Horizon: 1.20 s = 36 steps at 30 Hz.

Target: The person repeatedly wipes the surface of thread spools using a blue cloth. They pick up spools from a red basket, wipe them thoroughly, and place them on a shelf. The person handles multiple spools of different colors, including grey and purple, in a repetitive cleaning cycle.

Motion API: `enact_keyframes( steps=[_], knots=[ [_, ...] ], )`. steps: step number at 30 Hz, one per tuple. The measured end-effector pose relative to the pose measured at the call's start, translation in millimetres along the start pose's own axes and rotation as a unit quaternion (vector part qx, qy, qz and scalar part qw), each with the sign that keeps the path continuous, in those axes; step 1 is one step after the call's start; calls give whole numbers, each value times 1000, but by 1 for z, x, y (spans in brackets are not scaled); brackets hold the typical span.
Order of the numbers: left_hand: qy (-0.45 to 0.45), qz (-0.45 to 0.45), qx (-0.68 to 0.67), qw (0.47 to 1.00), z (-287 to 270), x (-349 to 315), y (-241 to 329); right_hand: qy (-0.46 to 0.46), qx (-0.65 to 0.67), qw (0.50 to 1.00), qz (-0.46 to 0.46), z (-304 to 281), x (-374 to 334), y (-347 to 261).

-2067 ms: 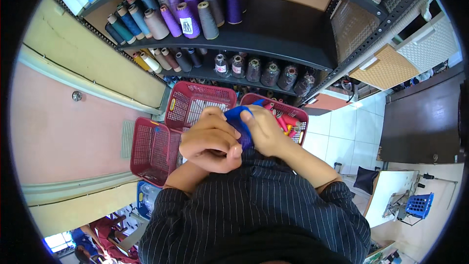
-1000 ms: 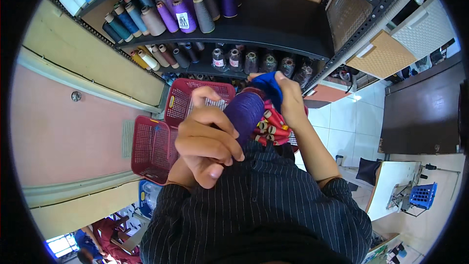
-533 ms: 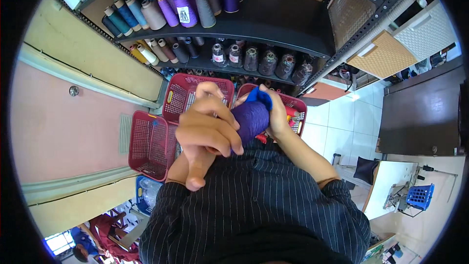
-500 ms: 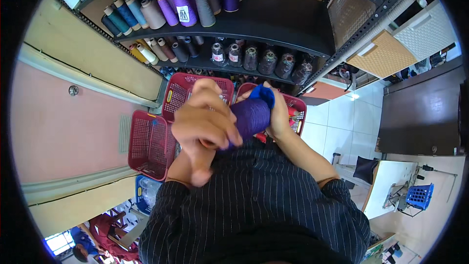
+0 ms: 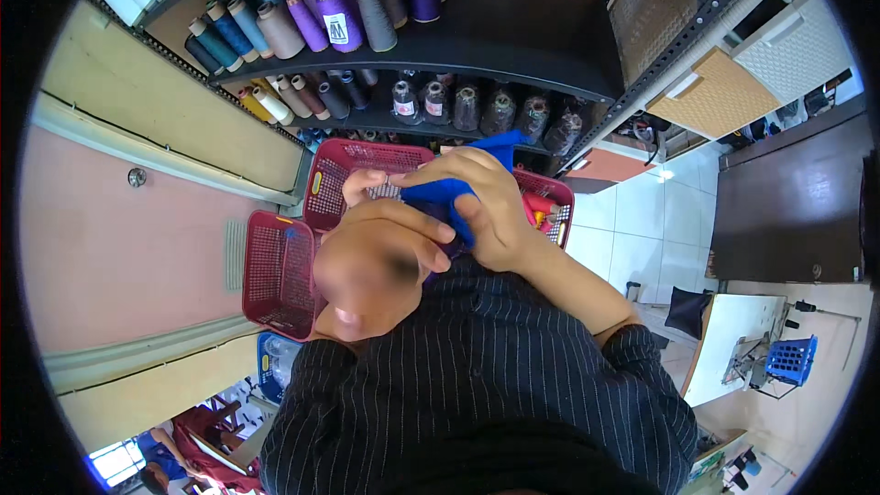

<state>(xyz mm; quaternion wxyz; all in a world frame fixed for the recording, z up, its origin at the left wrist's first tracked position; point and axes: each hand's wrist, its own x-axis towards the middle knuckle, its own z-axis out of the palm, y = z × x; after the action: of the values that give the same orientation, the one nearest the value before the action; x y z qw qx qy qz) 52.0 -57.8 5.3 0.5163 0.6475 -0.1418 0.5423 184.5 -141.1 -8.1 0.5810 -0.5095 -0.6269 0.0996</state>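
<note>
Close to my chest, my left hand (image 5: pixel 390 252) is curled round a purple cone of thread (image 5: pixel 442 212). Most of that cone is hidden behind my fingers, and part of the hand is blurred. My right hand (image 5: pixel 486 206) grips a bright blue cloth (image 5: pixel 434 191) and presses it over the cone, thumb bent inward. A loose end of the cloth sticks out beyond the right knuckles.
Thread cones (image 5: pixel 376 18) crowd the black shelf (image 5: pixel 513 23) ahead. Below it stand dark wrapped cones (image 5: pixel 467 108). Red plastic baskets (image 5: pixel 275 307) sit beneath and left of my hands; the right one holds red cones (image 5: pixel 541 204). A white sewing table (image 5: pixel 747 339) stands at right.
My right hand has come left and over the cone, spreading the blue cloth across it. The cone, plainly visible before, is now mostly covered. My left hand has shifted slightly.
</note>
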Motion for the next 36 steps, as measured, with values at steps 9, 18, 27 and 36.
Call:
enact_keyframes(
  steps=[9,18,27,36],
  knots=[
    [-41,-112,-76,990,-1,4,3,83,184,910,363,-30,-32,41],
    [-118,46,-175,976,14,7,-5,-95,56,984,140,-14,-32,15],
    [150,-11,-27,988,6,-18,-31,102,89,966,222,-30,-48,24],
    [-13,54,141,988,-10,-2,-22,170,-112,979,-28,-33,-8,-12]
  ],
)
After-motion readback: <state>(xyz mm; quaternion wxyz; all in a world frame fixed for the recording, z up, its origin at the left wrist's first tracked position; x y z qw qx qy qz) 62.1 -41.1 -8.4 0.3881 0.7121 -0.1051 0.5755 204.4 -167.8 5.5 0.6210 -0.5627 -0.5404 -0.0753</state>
